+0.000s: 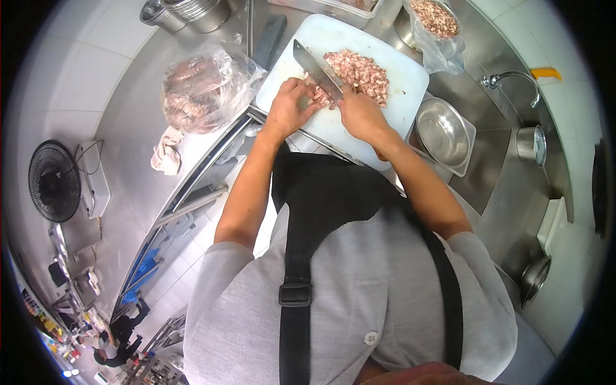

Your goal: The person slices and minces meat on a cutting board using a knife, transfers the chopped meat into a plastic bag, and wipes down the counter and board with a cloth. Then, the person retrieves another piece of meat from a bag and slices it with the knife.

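Note:
My right hand (362, 117) is wrapped round the handle of a broad kitchen knife (313, 66), whose blade points away to the upper left over the white cutting board (308, 35). Beside the blade, my left hand (289, 110) has its fingers curled against a small portion of pinkish meat (319, 97). Part of that meat is hidden by the fingers. Right of the blade lies a heap of diced meat (359, 74). The knife's handle is mostly covered by my right hand.
Left of the board sit a clear bag of meat (200, 90) and a crumpled cloth (167, 152). A bag of chopped pieces (435, 18) stands upper right, above a steel bowl (443, 131) and the sink (484, 160). A fan (54, 179) is far left; another person (119, 340) is lower left.

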Demonstrator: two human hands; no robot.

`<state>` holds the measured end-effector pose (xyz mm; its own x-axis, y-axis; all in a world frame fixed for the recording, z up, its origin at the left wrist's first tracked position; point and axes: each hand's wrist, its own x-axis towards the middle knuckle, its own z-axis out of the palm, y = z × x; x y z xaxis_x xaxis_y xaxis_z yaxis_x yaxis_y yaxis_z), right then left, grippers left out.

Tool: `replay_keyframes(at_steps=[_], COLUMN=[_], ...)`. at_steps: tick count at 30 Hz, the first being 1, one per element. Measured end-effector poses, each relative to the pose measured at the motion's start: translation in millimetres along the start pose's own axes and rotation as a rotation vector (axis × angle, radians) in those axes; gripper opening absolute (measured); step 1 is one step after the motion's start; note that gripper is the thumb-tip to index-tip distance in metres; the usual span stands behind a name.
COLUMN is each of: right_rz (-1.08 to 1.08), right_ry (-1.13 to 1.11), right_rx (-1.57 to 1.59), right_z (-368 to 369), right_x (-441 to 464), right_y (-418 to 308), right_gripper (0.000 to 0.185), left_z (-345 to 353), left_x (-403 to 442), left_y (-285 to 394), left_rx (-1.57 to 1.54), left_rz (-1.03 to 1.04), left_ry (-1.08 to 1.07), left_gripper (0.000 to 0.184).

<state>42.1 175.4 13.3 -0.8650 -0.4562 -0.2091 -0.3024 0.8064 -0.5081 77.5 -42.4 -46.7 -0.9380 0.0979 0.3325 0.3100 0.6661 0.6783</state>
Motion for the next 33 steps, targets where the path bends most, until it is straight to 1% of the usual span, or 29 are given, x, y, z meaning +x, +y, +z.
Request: replay_keyframes(at_steps=[2, 5, 8, 11, 14, 16, 17, 18, 19, 22, 23, 26, 29, 30, 33], right_rz=[0.012, 0.044, 0.024, 0.0, -0.007, 0.008, 0.024, 0.038, 0.052, -0.026, -0.031, -0.035, 0.032, 0.015, 0.009], right_ry=[0.031, 0.074, 0.047, 0.004, 0.08, 0.129, 0.08, 0.033, -0.013, 0.043, 0.066, 0.144, 0.049, 0.073, 0.071], right_rx=[-0.011, 0.079, -0.021, -0.042, 0.022, 0.062, 0.039, 0.017, -0.006, -0.032, 0.009, 0.116, 0.051, 0.058, 0.027], right_z=[-15, -37, 36, 24, -6, -11, 3, 26, 32, 22, 18, -4, 34, 37, 34], right_x=[-9, -29, -8, -5, -23, -32, -27, -17, -11, -7, -11, -36, -22, -20, -17], right_y=[-9, -36, -1, -8, -25, -32, -27, -14, -12, -11, -13, -37, -22, -22, -21], right_gripper=[0.038, 0.037, 0.037, 0.032, 0.036, 0.038, 0.037, 0.037, 0.036, 0.037, 0.036, 0.034, 0.035, 0.037, 0.036], left_z=[-3, -5, -2, 4, 0, -2, -4, -2, 2, -1, -3, -9, -11, -8, -7], left_x=[-5, -12, -15, -13, -14, -18, -21, -23, -23, -24, -26, -34, -30, -27, -23], left_y=[0, 1, -1, 0, 0, 2, 3, 1, -3, -1, 2, -5, -3, -5, -11], left_rx=[-0.005, -0.032, -0.049, -0.093, -0.069, -0.038, -0.019, -0.034, -0.049, -0.038, -0.029, 0.061, 0.127, 0.141, 0.053], left_rz=[0.004, -0.031, -0.068, -0.057, -0.016, -0.082, -0.116, -0.125, -0.131, -0.156, -0.171, -0.222, -0.102, -0.108, -0.044], left_ry=[0.011, 0.064, 0.038, 0.015, 0.001, 0.015, 0.022, 0.023, 0.024, 0.028, 0.025, 0.117, 0.208, 0.134, 0.041], left_gripper=[0.026, 0.019, 0.019, 0.015, 0.013, 0.012, 0.012, 0.012, 0.012, 0.015, 0.016, 0.024, 0.035, 0.044, 0.045])
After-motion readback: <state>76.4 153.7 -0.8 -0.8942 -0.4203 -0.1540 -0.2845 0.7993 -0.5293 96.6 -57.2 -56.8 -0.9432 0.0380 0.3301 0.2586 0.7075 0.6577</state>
